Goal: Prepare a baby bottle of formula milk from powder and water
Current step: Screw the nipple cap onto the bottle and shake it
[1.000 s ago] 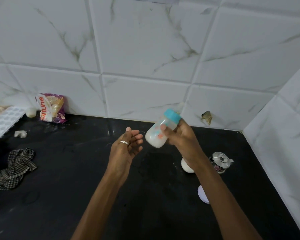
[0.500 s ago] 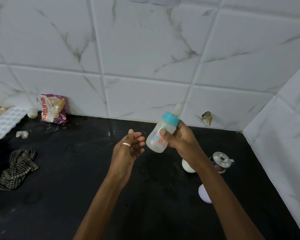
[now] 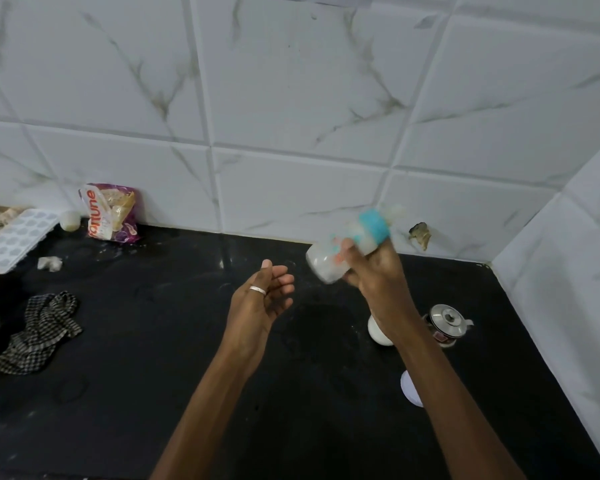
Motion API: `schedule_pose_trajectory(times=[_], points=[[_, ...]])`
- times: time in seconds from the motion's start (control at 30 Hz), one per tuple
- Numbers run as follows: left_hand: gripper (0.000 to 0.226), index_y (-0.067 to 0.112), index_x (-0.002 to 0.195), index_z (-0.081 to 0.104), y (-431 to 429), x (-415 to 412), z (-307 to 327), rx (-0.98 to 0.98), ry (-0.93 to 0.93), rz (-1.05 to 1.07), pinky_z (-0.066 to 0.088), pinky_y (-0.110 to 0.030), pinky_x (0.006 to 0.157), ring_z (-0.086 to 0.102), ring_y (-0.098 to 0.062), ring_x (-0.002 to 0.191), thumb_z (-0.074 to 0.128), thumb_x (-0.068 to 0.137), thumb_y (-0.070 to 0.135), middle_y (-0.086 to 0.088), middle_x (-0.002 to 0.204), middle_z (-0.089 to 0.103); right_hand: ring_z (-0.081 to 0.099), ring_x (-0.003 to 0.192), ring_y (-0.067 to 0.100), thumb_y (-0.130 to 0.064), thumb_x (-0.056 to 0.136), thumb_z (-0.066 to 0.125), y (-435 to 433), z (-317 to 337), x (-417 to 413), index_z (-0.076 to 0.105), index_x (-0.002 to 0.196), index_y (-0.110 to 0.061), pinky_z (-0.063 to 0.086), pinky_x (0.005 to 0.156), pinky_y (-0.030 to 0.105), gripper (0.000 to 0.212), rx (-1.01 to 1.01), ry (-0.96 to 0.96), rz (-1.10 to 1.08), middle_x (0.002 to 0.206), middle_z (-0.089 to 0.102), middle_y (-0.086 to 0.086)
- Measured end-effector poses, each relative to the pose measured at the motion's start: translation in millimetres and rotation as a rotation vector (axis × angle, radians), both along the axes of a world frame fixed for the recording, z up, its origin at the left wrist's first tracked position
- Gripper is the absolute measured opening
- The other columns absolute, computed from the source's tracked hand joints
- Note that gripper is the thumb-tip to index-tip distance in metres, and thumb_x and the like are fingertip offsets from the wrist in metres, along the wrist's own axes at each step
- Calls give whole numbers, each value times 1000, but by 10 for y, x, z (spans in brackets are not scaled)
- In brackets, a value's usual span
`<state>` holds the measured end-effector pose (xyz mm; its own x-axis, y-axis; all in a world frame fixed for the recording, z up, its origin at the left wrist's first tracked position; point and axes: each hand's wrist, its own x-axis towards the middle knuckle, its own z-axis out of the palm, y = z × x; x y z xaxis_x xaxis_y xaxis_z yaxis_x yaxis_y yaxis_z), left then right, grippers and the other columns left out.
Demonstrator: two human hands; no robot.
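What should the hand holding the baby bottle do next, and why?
Probably shake it: the right hand grips the baby bottle tilted, its blue collar is on, and the inside looks cloudy white, so powder may need mixing. The left hand holds nothing.

Black countertop (image 3: pixel 153 393), smooth with dull smudges; marble-veined wall tiles (image 3: pixel 291 98), glossy; baby bottle (image 3: pixel 326 265), translucent plastic, teal plastic collar (image 3: pixel 374 226); checked dishcloth (image 3: pixel 39 334), woven cloth; pot lid (image 3: pixel 447 320), polished metal; packet (image 3: pixel 111 213), shiny printed film; moulded tray (image 3: pixel 14 237), matt white plastic.
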<state>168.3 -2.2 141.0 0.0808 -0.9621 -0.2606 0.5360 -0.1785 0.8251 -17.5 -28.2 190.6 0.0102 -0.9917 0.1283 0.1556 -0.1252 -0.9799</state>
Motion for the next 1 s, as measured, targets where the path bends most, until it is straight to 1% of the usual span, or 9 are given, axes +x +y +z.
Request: schedule_pose_trajectory(times=[0.07, 0.2, 0.27, 0.37, 0.5, 0.67, 0.8, 0.93, 1.0], points=[[50, 13, 104, 79, -1, 1, -5, -3, -11, -7, 61, -30, 77, 72, -19, 89, 67, 83, 57, -10, 100, 76, 72, 110, 19, -42, 78, 82, 14, -51, 5, 58, 124, -24, 61, 92, 42, 55, 32, 131, 104, 110, 76, -6], [44, 16, 98, 80, -19, -19, 8, -8, 13, -11, 60, -29, 73, 72, -17, 85, 69, 80, 55, -8, 97, 75, 70, 118, 22, -39, 82, 79, -30, -37, -22, 57, 129, -20, 61, 89, 44, 55, 29, -165, -2, 117, 75, -1], [48, 13, 101, 78, -31, -27, 12, -5, 4, -3, 60, -30, 75, 72, -17, 85, 68, 79, 55, -9, 96, 75, 71, 115, 21, -37, 83, 80, -29, -38, -12, 56, 129, -19, 61, 92, 48, 55, 33, -71, 26, 115, 75, 0], [50, 12, 104, 77, -43, -25, 18, -12, -13, -11, 59, -35, 83, 72, -19, 88, 66, 82, 55, -9, 97, 75, 73, 109, 20, -39, 78, 83, -17, -79, -20, 60, 124, -20, 62, 86, 38, 55, 77, 117, 156, 111, 76, -2], [49, 13, 102, 77, -61, -30, 32, -32, -3, -10, 58, -32, 79, 71, -17, 86, 68, 81, 56, -8, 95, 74, 70, 116, 24, -28, 89, 73, -79, -75, -32, 56, 130, -15, 61, 85, 41, 47, 80, -256, 52, 114, 76, -1], [48, 13, 103, 77, -81, -19, 8, -32, -20, -15, 59, -32, 80, 72, -17, 87, 67, 83, 55, -7, 96, 75, 72, 110, 21, -29, 80, 84, -31, -155, -27, 58, 129, -20, 60, 85, 38, 57, 123, 41, 218, 108, 75, -5], [47, 15, 101, 78, -104, -4, -6, -35, -10, -5, 60, -29, 76, 73, -16, 88, 70, 80, 56, -6, 96, 75, 71, 112, 20, -27, 87, 74, -82, -145, -34, 57, 130, -15, 60, 84, 40, 47, 116, -315, 21, 110, 73, 0], [53, 12, 108, 75, -120, 14, 8, -49, -27, -15, 60, -32, 81, 72, -17, 89, 70, 80, 57, -7, 97, 75, 73, 106, 18, -28, 83, 78, -25, -198, -31, 60, 124, -22, 61, 80, 34, 46, 146, 5, 173, 103, 76, -8], [52, 12, 109, 74, -127, 1, 32, -50, -34, -16, 59, -32, 80, 72, -15, 88, 69, 81, 56, -5, 96, 76, 73, 107, 21, -29, 84, 77, -29, -206, -58, 61, 125, -19, 62, 81, 38, 45, 141, -83, 128, 105, 75, -4]])
